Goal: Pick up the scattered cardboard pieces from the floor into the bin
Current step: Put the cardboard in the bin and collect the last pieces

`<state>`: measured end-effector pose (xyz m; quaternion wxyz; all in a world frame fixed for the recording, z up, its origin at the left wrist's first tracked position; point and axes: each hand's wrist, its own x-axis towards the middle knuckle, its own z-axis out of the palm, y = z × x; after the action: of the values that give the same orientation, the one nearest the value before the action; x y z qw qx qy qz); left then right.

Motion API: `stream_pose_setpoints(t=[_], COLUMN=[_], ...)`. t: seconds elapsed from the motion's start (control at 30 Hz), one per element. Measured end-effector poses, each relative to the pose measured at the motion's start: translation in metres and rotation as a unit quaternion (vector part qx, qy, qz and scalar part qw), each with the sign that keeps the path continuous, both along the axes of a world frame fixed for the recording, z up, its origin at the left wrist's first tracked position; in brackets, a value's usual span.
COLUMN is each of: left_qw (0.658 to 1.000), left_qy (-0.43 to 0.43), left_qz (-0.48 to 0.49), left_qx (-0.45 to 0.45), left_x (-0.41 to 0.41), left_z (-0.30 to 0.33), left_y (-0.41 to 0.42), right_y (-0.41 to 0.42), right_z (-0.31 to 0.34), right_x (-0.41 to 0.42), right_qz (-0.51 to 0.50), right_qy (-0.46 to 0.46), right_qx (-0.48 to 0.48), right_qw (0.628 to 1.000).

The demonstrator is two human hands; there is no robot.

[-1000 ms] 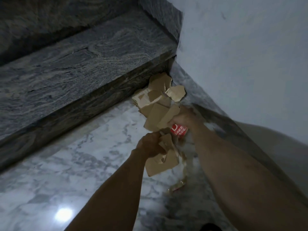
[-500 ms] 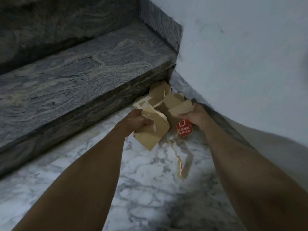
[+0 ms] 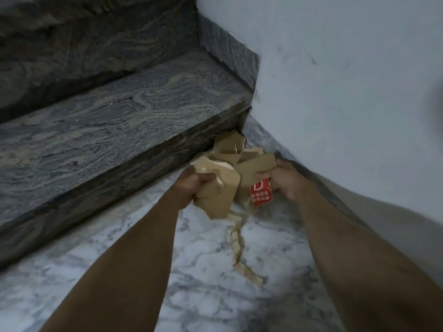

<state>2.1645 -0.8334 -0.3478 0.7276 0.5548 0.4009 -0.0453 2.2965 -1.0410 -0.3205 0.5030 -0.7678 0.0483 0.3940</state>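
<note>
A dark grey veined stone step (image 3: 115, 130) fills the left, its front edge running diagonally into the corner. The left hand (image 3: 191, 188) is closed around crumpled brown cardboard pieces (image 3: 223, 188); more lie wedged in the corner against the step. The right hand (image 3: 285, 178) grips a torn brown cardboard piece with a red label (image 3: 261, 191). A thin cardboard strip (image 3: 237, 245) trails onto the open white marble floor (image 3: 211, 295) between the forearms. The pale painted wall (image 3: 347, 80) closes the right side.

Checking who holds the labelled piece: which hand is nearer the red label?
Right. The right hand grips the cardboard right beside the red label; the left hand grips crumpled cardboard further left.
</note>
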Motion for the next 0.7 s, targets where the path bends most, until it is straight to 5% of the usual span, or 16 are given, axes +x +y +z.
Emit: stream_pose_setpoints(t=[0.17,0.53,0.7], left_qw=[0.99,0.987,0.993], left_qy=[0.02,0.081,0.036], left_qz=[0.138,0.105,0.089], left_qx=[0.028,0.088,0.064], left_x=[0.008,0.054,0.038], left_z=[-0.007,-0.072,-0.031], left_y=[0.02,0.021,0.016], right_y=[0.025,0.057,0.041], right_z=[-0.013,-0.052,-0.055], right_x=[0.005,0.017,0.021], right_qz=[-0.114,-0.128,-0.118], right_qy=[0.039,-0.024,-0.01], right_qx=[0.013,0.006,0.035], right_qw=[0.993,0.991,0.992])
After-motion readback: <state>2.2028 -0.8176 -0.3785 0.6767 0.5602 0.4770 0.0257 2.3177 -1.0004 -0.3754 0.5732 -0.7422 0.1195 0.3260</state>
